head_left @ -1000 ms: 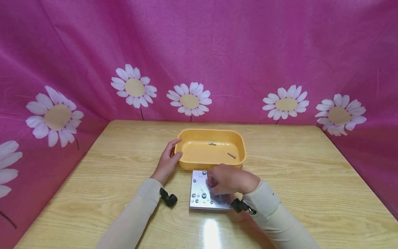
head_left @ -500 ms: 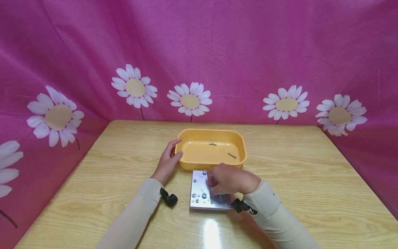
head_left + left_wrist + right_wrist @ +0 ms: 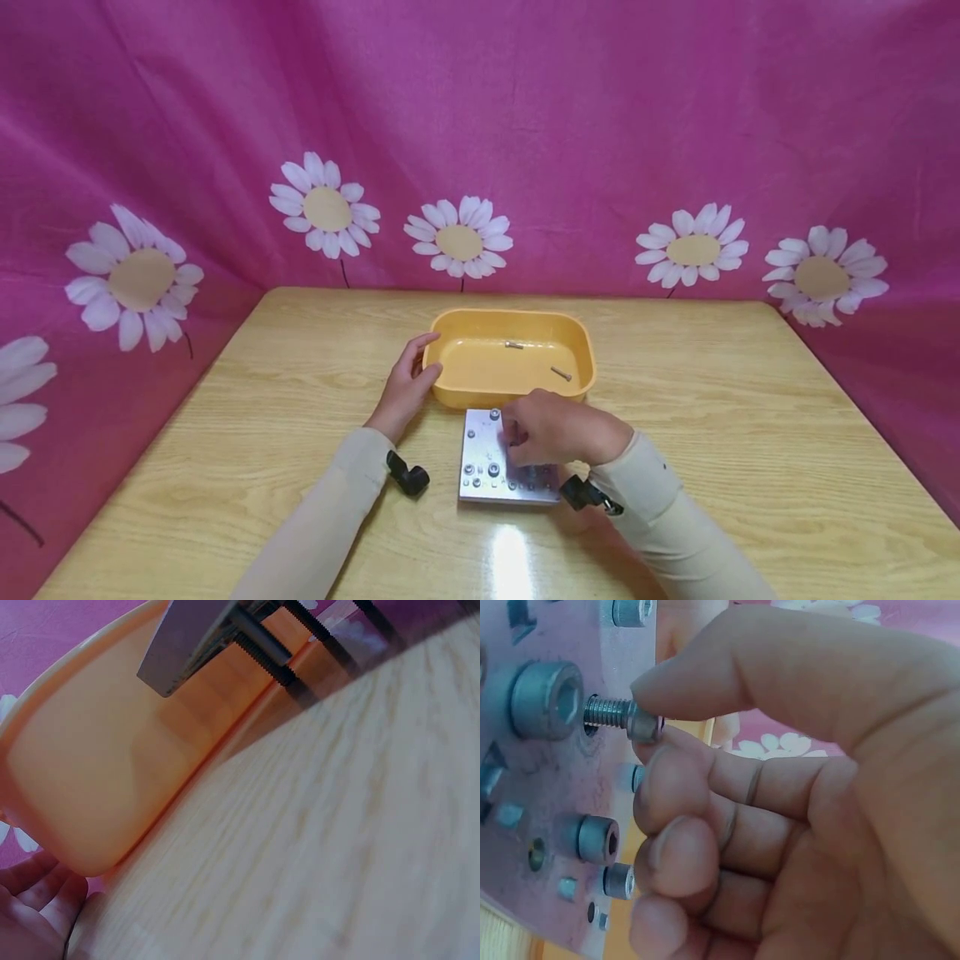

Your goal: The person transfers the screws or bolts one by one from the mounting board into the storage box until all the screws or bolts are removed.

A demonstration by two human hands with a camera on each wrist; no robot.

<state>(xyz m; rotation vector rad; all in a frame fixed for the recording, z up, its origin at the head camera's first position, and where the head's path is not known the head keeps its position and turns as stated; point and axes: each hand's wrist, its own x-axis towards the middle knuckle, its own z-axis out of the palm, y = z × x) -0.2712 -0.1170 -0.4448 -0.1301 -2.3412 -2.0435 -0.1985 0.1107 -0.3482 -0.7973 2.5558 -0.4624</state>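
My right hand is over the metal plate. In the right wrist view, its thumb and forefinger pinch the head of a socket head screw. That screw's threaded shank stands partly out of a hole in the plate, and the other fingers are curled beneath. My left hand holds the left end of the yellow plastic tub, thumb and fingertips over its rim. From the left wrist, threaded shanks show jutting down below the plate, toward the table.
Two loose screws, one near the far wall and one at the right, lie in the tub. Several other socket screws are set in the plate. A wooden table reaches back to a pink flowered curtain.
Both hands stay in nearly the same place, the right on the screw and the left at the tub. The whole head view shifts very slightly.
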